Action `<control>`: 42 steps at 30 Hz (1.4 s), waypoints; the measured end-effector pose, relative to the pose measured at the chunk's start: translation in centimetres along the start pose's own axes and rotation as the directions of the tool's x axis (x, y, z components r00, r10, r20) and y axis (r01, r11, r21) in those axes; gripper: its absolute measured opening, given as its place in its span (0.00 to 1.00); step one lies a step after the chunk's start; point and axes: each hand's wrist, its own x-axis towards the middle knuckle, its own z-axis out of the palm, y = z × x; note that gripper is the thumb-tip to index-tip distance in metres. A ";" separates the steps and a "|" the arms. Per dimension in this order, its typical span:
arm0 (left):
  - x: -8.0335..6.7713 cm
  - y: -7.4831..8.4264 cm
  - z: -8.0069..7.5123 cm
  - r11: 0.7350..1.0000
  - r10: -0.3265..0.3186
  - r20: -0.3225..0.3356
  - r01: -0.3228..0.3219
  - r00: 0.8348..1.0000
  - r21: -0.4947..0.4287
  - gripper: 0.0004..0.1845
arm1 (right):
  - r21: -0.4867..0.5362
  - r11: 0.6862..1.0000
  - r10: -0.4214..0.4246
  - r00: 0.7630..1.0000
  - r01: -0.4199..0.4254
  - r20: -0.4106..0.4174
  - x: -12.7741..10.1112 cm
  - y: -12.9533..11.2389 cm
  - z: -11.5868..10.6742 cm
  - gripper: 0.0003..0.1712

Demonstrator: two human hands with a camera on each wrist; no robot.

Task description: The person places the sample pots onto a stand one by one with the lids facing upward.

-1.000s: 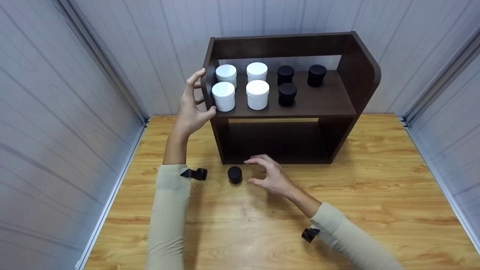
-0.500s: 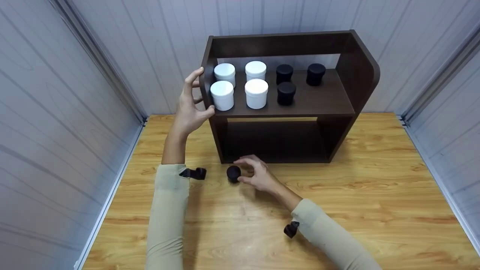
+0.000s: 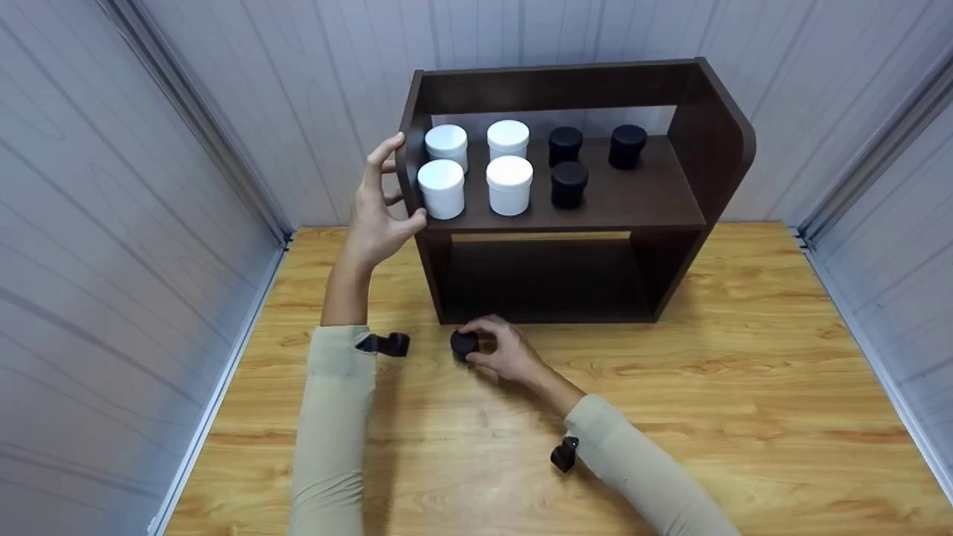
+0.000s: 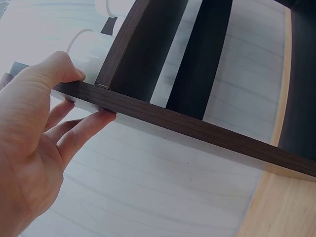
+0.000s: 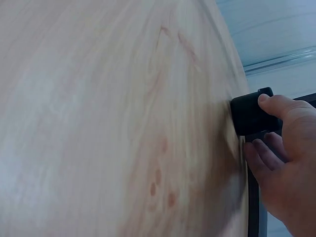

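My left hand [image 3: 376, 223] grips the left side panel of a dark brown two-level shelf [image 3: 640, 212]. In the left wrist view its thumb lies over the panel's front edge, with the fingertips against the outer face [image 4: 118, 101]. Below the shelf's front left corner, a small black lidded jar [image 3: 463, 344] stands upright on the wooden surface. My right hand [image 3: 512, 356] pinches that jar between thumb and fingers; the right wrist view shows the thumb near the lid of the jar [image 5: 249, 114], with part of its far side hidden.
On the upper level stand several white lidded jars [image 3: 509, 190] at the left and three black jars [image 3: 569, 186] towards the right. Pale panel walls [image 3: 171, 223] enclose the wooden surface [image 3: 744, 357] at the back and sides.
My right hand has moved left to the black jar on the wooden surface, and its thumb and fingers have closed on it. The left hand keeps its hold on the shelf.
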 end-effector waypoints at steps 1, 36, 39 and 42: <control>0.0 0.0 0.0 1.000 0.001 -0.001 -0.001 1.000 0.000 0.49 | 0.001 1.000 0.004 1.000 -0.004 0.001 0.0 0.1 0.0 0.24; -0.1 -0.2 0.0 1.000 -0.016 -0.005 0.016 1.000 0.022 0.49 | -0.050 0.998 -0.028 0.999 0.026 -0.043 -0.6 -0.1 0.3 0.19; -0.1 -0.2 0.0 1.000 -0.016 -0.006 0.016 1.000 0.019 0.49 | -0.017 0.999 -0.038 0.999 0.037 -0.037 -1.1 -0.3 0.0 0.19; -0.1 -0.2 0.0 1.000 -0.017 -0.011 0.018 1.000 0.018 0.49 | -0.007 0.998 -0.058 0.998 0.058 -0.034 -1.6 -0.5 -0.3 0.19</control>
